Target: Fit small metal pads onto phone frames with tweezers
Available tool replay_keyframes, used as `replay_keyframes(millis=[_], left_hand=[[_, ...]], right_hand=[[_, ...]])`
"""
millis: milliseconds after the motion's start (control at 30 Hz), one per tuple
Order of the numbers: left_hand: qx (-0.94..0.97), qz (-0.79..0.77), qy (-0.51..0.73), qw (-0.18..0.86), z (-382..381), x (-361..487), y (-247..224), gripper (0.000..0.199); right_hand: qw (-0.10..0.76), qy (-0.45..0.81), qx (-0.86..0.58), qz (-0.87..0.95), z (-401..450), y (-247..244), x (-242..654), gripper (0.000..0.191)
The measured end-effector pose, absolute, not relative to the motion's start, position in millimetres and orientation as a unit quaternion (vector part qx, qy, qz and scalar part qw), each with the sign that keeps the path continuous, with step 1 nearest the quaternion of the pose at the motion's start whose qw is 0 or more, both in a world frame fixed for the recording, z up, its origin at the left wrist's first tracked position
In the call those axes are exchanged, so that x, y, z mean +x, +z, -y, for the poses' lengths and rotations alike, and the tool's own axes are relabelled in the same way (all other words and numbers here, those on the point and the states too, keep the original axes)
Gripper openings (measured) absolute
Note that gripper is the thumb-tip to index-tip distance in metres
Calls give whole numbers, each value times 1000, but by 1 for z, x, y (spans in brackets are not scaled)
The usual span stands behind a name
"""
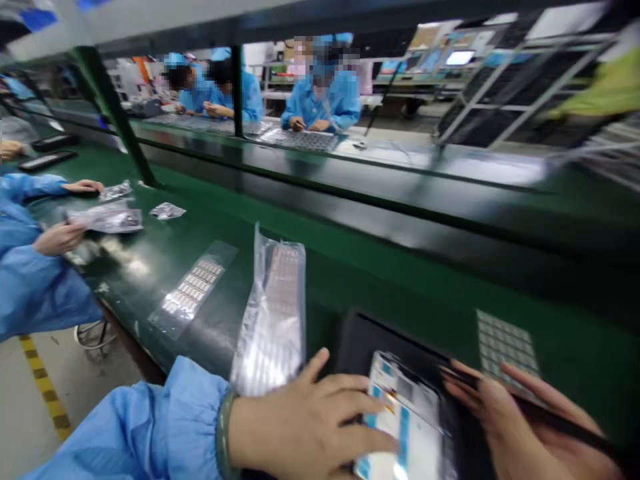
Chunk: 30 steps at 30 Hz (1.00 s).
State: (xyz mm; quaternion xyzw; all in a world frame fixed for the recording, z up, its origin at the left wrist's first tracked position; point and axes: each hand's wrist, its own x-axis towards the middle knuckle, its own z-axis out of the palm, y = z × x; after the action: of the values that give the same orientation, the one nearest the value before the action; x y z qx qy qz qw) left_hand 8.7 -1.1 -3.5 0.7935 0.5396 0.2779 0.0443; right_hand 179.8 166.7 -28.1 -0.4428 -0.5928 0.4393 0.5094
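The left fingers (345, 420) spread wide over a white-and-blue printed card (403, 420), its long axis near 12-to-6. The right fingers (483, 393) lie just past its 3 o'clock edge, their grip unclear, beside a black tray (380, 337) on the green surface (400, 280).

The clear plastic bag (273, 313) is crinkled and glossy, the green workbench (395, 280) shiny.

White-and-blue printed card (400, 420), slanted on a black tray (373, 337)
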Motion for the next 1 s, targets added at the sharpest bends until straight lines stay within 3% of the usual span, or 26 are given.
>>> replay_keyframes(millis=[200, 433, 567, 1000], left_hand=[[773, -565, 229, 176, 12, 10, 0, 34], [798, -558, 189, 123, 6, 13, 10, 33], [811, -548, 181, 90, -6, 22, 10, 46], [795, -562, 200, 112, -10, 28, 7, 37]], right_hand=[[466, 539, -407, 572, -164, -20, 182, 34], [442, 565, -351, 602, -154, -3, 166, 36], [422, 538, -350, 641, -149, -6, 163, 32], [387, 384, -357, 759, -143, -11, 167, 17]])
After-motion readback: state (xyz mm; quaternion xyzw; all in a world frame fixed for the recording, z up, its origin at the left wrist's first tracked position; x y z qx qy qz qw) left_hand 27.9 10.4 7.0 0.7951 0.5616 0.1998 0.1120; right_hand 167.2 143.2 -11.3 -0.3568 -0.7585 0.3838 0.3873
